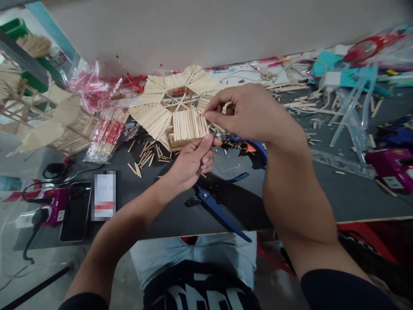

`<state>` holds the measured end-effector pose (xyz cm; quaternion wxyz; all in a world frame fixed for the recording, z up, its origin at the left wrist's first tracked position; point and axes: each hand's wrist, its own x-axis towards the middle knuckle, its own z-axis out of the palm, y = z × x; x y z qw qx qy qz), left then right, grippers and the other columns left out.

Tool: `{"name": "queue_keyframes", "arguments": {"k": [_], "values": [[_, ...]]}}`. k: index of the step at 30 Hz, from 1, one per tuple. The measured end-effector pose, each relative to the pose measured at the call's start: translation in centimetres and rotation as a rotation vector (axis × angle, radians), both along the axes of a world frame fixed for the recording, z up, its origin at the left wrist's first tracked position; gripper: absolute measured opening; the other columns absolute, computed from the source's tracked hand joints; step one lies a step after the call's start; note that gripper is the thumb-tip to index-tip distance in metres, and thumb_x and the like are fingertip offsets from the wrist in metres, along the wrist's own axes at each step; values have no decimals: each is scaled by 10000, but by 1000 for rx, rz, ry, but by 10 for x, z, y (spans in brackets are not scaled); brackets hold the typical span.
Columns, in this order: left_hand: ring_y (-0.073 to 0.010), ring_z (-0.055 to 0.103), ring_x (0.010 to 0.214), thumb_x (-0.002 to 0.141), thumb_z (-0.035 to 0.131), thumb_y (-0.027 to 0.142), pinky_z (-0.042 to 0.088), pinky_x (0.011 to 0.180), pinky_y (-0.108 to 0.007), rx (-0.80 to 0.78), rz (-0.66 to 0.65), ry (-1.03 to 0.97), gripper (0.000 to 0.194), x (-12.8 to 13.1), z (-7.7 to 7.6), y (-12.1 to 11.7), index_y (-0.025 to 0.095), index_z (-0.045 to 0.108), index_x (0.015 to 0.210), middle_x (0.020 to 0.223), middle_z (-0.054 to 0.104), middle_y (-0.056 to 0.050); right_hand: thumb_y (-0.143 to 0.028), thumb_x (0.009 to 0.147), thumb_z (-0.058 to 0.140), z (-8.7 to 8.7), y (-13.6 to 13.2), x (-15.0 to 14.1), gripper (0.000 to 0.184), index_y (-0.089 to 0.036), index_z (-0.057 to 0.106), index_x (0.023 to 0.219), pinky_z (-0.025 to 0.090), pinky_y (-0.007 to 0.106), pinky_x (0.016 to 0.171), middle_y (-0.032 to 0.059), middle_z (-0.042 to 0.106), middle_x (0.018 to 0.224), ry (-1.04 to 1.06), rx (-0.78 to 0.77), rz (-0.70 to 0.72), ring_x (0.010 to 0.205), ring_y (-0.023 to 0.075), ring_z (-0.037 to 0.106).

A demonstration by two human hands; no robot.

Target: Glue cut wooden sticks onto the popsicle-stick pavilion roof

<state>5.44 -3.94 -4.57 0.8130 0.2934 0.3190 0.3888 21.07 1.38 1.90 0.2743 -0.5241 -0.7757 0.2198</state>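
Note:
A star-shaped model built of thin wooden sticks (189, 125) rests on the dark table in front of me, with an open ring in its middle. My left hand (198, 159) is closed at the lower right corner of its front panel, thumb against the edge. At the same panel's upper right edge, my right hand (240, 107) pinches the end of a stick between thumb and finger. Just below my left hand lies a blue-handled cutting tool (209, 200). Another blue tool with an orange part (250, 147) is partly hidden under my right forearm.
Another stick model (58, 116) stands at left, beside a clear bag of red-tipped sticks (108, 133). Two phones (75, 211) and a purple power socket (56, 206) lie front left. Stick offcuts (146, 157) are scattered about. At right are clear plastic strips (348, 116) and a purple socket block (392, 168).

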Motion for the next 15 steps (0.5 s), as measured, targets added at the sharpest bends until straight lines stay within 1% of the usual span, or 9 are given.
{"name": "queue_keyframes", "arguments": {"k": [4, 10, 15], "values": [[-22, 270, 388, 1026, 629, 458, 241, 411, -144, -14, 4, -10, 360, 1, -1, 1, 159, 621, 826, 492, 335, 109, -284, 828, 691, -3, 2, 1, 95, -217, 753, 856, 487, 367, 701, 46, 699, 736, 22, 0, 14, 746, 206, 646], [-22, 282, 379, 998, 673, 455, 251, 397, -130, -19, 28, -73, 351, 2, -3, 0, 152, 622, 828, 475, 343, 116, -236, 827, 675, -6, 3, 0, 110, -193, 766, 872, 486, 352, 711, 47, 708, 754, 13, 24, 1, 708, 176, 634], [-22, 280, 377, 981, 701, 435, 250, 391, -128, -35, 49, -77, 341, 2, -2, 0, 150, 629, 808, 478, 337, 115, -328, 865, 673, -8, 3, 1, 164, -203, 768, 909, 496, 348, 688, 63, 722, 776, -11, 45, 18, 715, 187, 633]]}}
